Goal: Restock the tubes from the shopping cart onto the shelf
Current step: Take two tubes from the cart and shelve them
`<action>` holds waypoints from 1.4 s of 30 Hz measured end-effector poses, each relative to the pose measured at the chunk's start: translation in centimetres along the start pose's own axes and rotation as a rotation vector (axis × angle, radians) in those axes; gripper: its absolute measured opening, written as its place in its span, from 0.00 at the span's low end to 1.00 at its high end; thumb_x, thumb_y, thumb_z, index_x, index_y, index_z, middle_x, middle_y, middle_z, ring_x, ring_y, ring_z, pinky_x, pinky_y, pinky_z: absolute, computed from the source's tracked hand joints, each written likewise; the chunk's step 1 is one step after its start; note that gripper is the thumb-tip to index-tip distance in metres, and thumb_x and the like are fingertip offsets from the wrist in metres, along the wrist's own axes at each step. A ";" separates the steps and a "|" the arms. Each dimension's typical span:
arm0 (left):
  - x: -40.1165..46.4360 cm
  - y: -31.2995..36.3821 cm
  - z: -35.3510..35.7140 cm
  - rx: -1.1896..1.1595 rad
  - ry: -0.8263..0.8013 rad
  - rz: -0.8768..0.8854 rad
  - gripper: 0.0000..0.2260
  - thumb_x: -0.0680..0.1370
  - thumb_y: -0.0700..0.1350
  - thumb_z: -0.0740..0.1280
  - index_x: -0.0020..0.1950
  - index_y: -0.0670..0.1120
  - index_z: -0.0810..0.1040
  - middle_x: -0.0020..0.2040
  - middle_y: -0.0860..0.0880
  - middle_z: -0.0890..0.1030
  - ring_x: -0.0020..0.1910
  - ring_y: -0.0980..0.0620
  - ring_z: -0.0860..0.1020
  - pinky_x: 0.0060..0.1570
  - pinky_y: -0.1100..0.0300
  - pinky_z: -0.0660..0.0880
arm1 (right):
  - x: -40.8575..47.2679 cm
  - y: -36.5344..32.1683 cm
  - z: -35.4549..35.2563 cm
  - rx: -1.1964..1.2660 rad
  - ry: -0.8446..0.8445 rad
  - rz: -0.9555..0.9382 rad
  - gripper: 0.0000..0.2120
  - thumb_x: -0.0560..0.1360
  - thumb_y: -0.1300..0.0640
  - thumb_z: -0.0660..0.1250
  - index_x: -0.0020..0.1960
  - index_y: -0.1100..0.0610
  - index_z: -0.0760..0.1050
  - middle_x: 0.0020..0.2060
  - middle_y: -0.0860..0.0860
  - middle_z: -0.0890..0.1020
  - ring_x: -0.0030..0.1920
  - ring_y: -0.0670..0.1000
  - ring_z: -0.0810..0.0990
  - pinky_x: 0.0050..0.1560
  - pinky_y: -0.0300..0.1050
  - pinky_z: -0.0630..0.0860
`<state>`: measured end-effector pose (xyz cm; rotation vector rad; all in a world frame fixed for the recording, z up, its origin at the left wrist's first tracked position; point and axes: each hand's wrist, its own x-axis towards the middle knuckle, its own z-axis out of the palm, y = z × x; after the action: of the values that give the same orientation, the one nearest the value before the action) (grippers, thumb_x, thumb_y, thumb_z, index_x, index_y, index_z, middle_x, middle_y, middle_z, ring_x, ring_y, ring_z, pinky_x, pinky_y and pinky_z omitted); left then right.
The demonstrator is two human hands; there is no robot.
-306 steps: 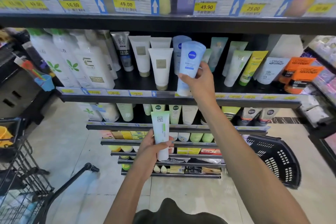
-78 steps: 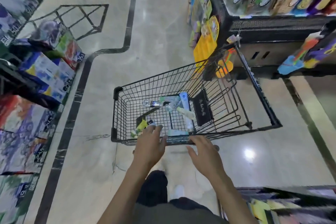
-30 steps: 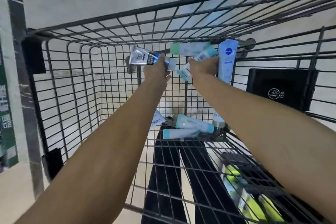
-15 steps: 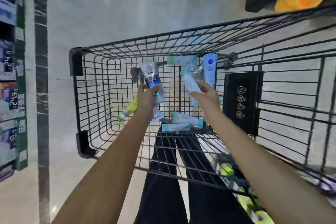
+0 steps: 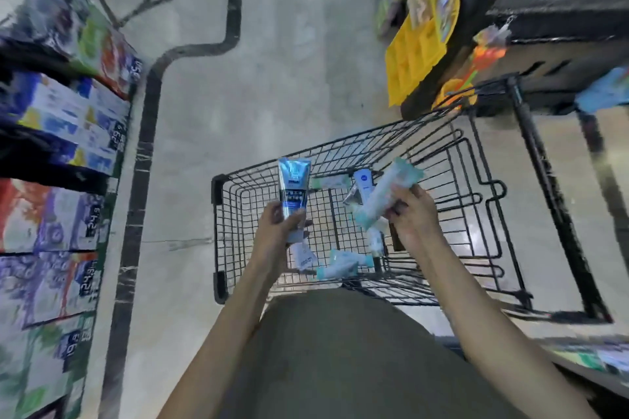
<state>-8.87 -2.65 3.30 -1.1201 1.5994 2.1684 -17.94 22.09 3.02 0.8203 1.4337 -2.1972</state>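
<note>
Far left, stacked boxes (image 5: 64, 119) smear into blur, their price labels barely readable. Over the shopping cart (image 5: 483, 201), the left hand (image 5: 277, 231) is raised, fingers curled round the lower end of a silver-blue tube (image 5: 293, 189) held upright. To the right, the right hand (image 5: 413, 218) grips a white-and-teal tube (image 5: 384, 196), tilted with its cap end down-left. More tubes (image 5: 343, 264) lie on the cart floor near the person, partly hidden behind both wrists. Shelving at right is cut off and blurred.
</note>
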 end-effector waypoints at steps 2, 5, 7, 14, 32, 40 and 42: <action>-0.7 0.6 -0.6 0.031 -0.074 0.034 0.18 0.76 0.41 0.74 0.63 0.48 0.74 0.59 0.40 0.83 0.54 0.38 0.84 0.58 0.35 0.78 | -1.8 -0.2 0.5 0.069 -0.031 -0.028 0.16 0.77 0.62 0.71 0.63 0.60 0.78 0.45 0.54 0.85 0.48 0.56 0.85 0.55 0.61 0.81; -1.6 1.6 -1.5 0.057 -0.200 0.047 0.23 0.75 0.40 0.74 0.67 0.47 0.71 0.58 0.40 0.84 0.54 0.37 0.84 0.56 0.38 0.79 | -5.0 0.7 1.0 0.074 0.011 -0.083 0.17 0.77 0.55 0.72 0.64 0.60 0.78 0.46 0.57 0.86 0.47 0.59 0.85 0.53 0.63 0.81; -2.1 1.7 -2.3 0.090 -0.294 0.048 0.21 0.77 0.38 0.72 0.68 0.47 0.71 0.58 0.39 0.84 0.54 0.37 0.84 0.55 0.38 0.80 | -7.4 2.3 0.9 0.100 0.054 -0.091 0.22 0.75 0.55 0.73 0.67 0.60 0.77 0.52 0.60 0.86 0.52 0.61 0.85 0.55 0.67 0.80; -5.5 0.0 -3.4 0.256 -0.585 -0.019 0.27 0.74 0.38 0.74 0.71 0.48 0.69 0.57 0.37 0.83 0.52 0.36 0.83 0.53 0.39 0.81 | -18.0 9.7 -2.1 0.251 0.224 -0.181 0.19 0.75 0.71 0.69 0.63 0.58 0.78 0.48 0.58 0.85 0.43 0.54 0.86 0.40 0.49 0.82; -25.6 -14.8 1.4 0.686 -1.220 -0.263 0.30 0.69 0.37 0.75 0.69 0.44 0.70 0.57 0.32 0.83 0.52 0.35 0.83 0.52 0.42 0.81 | -44.3 27.8 -10.5 0.701 0.814 -0.518 0.25 0.71 0.65 0.76 0.66 0.57 0.76 0.49 0.59 0.87 0.47 0.60 0.85 0.53 0.58 0.81; -36.5 -23.4 -1.5 0.855 -1.388 -0.306 0.26 0.71 0.33 0.74 0.66 0.49 0.75 0.56 0.36 0.84 0.52 0.37 0.84 0.51 0.44 0.79 | -56.0 37.4 -12.6 0.840 0.964 -0.594 0.19 0.77 0.64 0.72 0.67 0.61 0.76 0.48 0.59 0.85 0.45 0.58 0.84 0.46 0.54 0.82; -38.5 -25.6 -2.3 0.906 -1.427 -0.300 0.27 0.73 0.29 0.71 0.70 0.45 0.73 0.55 0.37 0.85 0.51 0.38 0.84 0.50 0.45 0.79 | -58.5 39.7 -12.9 0.867 1.004 -0.610 0.16 0.77 0.64 0.72 0.64 0.59 0.77 0.48 0.59 0.86 0.46 0.59 0.85 0.49 0.56 0.83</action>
<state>33.37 14.77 10.97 0.4241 1.1969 1.1072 53.45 18.40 10.24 2.2721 1.0726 -3.1337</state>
